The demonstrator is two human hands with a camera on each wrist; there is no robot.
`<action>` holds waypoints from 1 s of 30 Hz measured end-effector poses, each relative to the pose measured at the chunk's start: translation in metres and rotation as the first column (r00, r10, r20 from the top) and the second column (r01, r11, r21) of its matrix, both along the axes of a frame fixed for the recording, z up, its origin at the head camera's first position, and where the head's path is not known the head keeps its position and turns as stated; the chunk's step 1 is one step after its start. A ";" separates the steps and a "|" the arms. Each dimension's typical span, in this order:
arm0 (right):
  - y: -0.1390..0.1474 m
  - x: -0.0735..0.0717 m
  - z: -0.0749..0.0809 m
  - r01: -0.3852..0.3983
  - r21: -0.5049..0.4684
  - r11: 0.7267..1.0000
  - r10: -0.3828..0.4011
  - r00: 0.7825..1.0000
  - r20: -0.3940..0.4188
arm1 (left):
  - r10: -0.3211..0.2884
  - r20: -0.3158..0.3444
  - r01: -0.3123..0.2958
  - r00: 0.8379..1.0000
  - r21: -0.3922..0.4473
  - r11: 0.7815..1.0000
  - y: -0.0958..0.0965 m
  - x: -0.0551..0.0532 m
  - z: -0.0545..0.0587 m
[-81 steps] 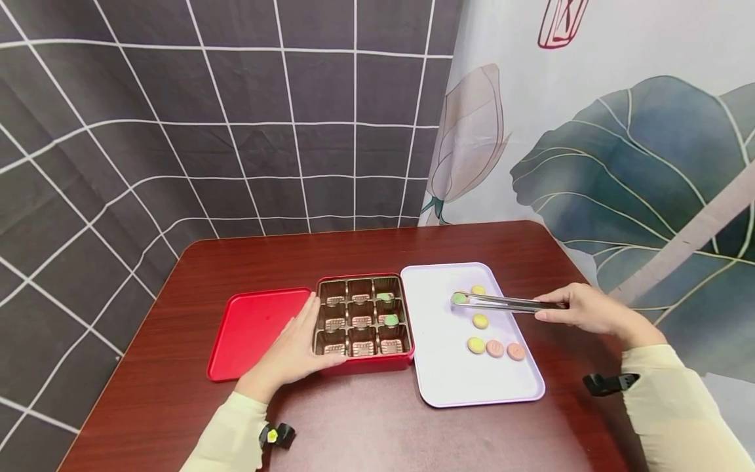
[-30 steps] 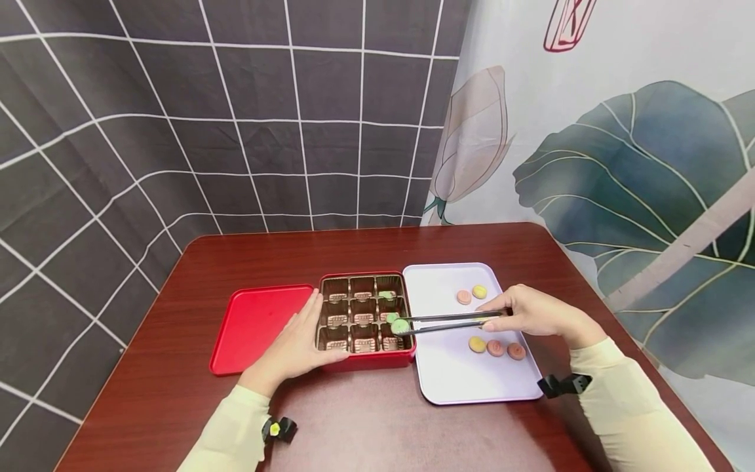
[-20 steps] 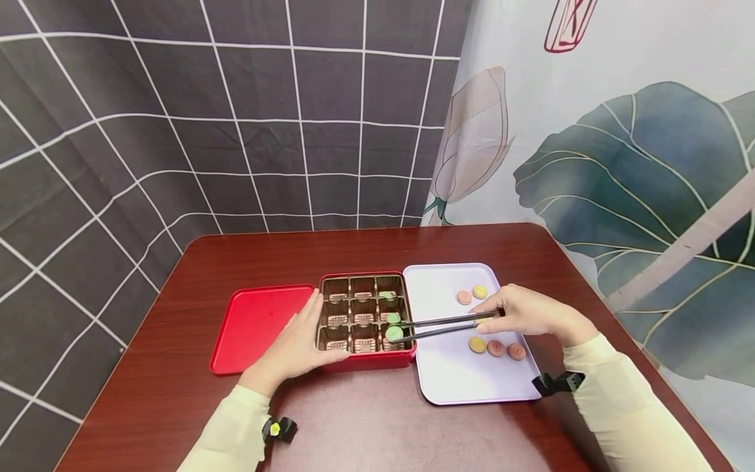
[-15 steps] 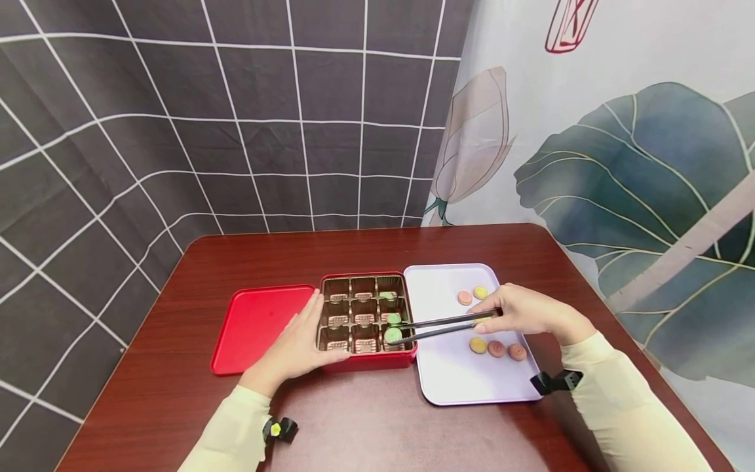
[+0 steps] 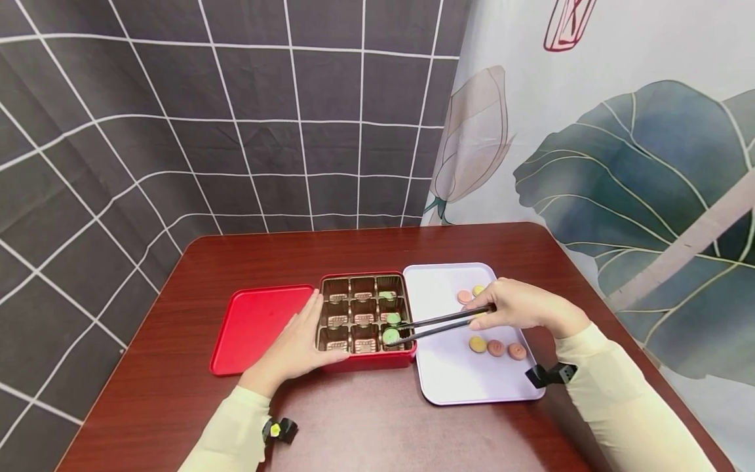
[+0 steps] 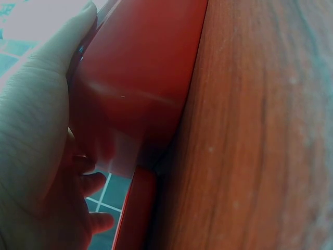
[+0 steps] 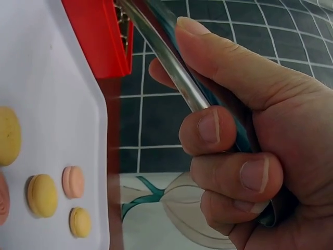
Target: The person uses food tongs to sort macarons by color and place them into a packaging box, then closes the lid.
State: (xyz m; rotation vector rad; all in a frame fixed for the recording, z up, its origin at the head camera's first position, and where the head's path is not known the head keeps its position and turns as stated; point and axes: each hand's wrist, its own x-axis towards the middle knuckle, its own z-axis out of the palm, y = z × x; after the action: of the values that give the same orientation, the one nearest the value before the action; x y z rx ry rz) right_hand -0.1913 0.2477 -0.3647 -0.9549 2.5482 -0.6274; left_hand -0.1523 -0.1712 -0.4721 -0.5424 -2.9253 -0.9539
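My right hand (image 5: 516, 305) grips a pair of metal tongs (image 5: 448, 321), thumb on one arm and fingers curled round the other in the right wrist view. The tong tips reach into the front right compartment of a red box (image 5: 368, 362), right at a green macaron (image 5: 390, 336). Two more green macarons sit in the right column, one in the middle compartment (image 5: 393, 318) and one at the back. My left hand (image 5: 289, 347) rests against the box's front left corner, fingers straight along its left side and thumb along the front rim (image 6: 65, 44).
A red lid (image 5: 253, 328) lies left of the box. On the right, a pale lilac tray (image 5: 451, 383) holds yellow macarons (image 5: 478, 344) and pink macarons (image 5: 495, 347), one yellow partly behind my right hand. The brown table (image 5: 366, 419) extends around them; gridded and floral curtains hang behind.
My right hand has moved left with the tongs, carrying a green macaron from the tray into the box's front right compartment. The left hand has stayed at the box corner.
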 end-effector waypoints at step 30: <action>-0.026 0.004 0.022 0.020 0.165 0.986 -0.005 0.996 -0.094 | 0.003 -0.006 -0.003 1.000 0.002 1.000 0.000 0.000 0.000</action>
State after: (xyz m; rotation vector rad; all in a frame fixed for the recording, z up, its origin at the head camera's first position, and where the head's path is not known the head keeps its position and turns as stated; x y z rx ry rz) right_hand -0.1875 0.2218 -0.3427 -0.9312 2.6414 -0.3742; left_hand -0.1521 -0.1714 -0.4723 -0.5392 -2.9186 -0.9538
